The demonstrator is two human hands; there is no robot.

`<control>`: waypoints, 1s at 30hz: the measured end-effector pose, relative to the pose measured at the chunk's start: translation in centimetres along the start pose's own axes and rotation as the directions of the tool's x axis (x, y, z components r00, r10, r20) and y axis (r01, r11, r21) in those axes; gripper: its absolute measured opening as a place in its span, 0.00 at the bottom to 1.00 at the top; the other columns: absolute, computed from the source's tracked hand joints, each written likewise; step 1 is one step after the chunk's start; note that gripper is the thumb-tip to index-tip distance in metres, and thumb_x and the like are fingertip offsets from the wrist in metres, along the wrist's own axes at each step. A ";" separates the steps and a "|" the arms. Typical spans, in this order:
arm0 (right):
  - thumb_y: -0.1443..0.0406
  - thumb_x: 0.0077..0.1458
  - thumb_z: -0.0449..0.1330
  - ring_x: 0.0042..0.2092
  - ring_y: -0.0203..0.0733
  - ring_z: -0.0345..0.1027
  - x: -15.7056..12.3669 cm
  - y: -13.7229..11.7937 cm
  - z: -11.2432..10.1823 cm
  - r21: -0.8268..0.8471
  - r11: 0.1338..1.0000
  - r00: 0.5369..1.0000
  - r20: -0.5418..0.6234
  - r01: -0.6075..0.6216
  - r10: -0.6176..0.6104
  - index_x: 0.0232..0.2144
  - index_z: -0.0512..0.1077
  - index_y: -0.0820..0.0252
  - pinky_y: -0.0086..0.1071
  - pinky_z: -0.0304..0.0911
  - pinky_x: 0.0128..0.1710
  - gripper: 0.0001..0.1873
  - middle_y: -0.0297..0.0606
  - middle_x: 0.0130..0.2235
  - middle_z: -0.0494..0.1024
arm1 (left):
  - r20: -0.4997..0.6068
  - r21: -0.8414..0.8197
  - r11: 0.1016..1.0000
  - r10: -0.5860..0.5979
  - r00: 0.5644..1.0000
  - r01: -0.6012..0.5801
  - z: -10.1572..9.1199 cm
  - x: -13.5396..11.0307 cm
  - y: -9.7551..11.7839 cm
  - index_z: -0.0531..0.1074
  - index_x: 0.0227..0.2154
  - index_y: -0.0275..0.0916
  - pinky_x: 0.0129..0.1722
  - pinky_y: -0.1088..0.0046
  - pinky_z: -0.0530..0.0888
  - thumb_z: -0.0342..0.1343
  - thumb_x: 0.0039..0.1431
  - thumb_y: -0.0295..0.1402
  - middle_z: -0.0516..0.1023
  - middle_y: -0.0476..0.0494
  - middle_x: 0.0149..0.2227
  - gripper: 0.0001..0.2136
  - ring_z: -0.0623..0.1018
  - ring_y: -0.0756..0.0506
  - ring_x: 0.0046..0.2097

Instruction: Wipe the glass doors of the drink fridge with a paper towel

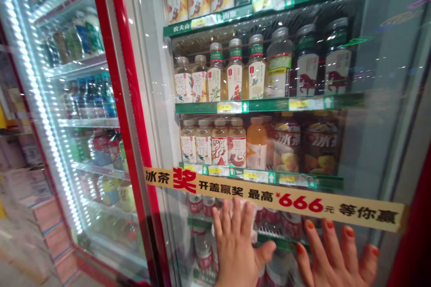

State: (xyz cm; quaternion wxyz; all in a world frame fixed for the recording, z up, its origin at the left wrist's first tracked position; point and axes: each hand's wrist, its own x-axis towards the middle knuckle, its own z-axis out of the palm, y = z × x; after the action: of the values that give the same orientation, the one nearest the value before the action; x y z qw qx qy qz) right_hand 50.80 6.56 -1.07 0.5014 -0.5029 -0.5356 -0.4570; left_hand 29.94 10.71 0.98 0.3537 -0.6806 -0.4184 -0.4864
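Note:
My left hand (235, 246) lies flat on the glass door (363, 152) of a drinks fridge, low down, fingers stretched upward and close together. Something white, perhaps a cloth (252, 226), shows under its fingertips. My right hand (336, 258), with orange-painted nails, rests open on the same glass just to the right, fingers spread. Both hands sit right below a yellow sticker strip (276, 197) with red and black print that runs across the door.
Behind the glass, green-edged shelves (262, 105) hold rows of tea and juice bottles (235, 71). A red door frame (134, 143) divides this fridge from another lit fridge (84, 121) on the left. Stacked boxes (20, 179) stand at far left.

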 end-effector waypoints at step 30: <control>0.54 0.72 0.56 0.81 0.44 0.38 0.9 -0.3 -0.6 0.031 1.000 1.000 0.014 0.002 -0.003 0.77 0.53 0.43 0.51 0.29 0.80 0.36 0.26 0.78 0.50 | 0.001 -0.040 0.998 0.055 0.998 -0.055 -0.5 2.9 1.2 0.48 0.78 0.40 0.80 0.41 0.36 0.40 0.73 0.60 0.45 0.39 0.81 0.40 0.42 0.32 0.81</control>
State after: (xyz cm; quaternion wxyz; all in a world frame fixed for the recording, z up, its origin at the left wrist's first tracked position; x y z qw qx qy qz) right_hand 50.55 5.99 -0.16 0.5046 -0.4977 -0.5467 -0.4458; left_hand 31.31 10.43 3.82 0.3530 -0.6993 -0.3900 -0.4841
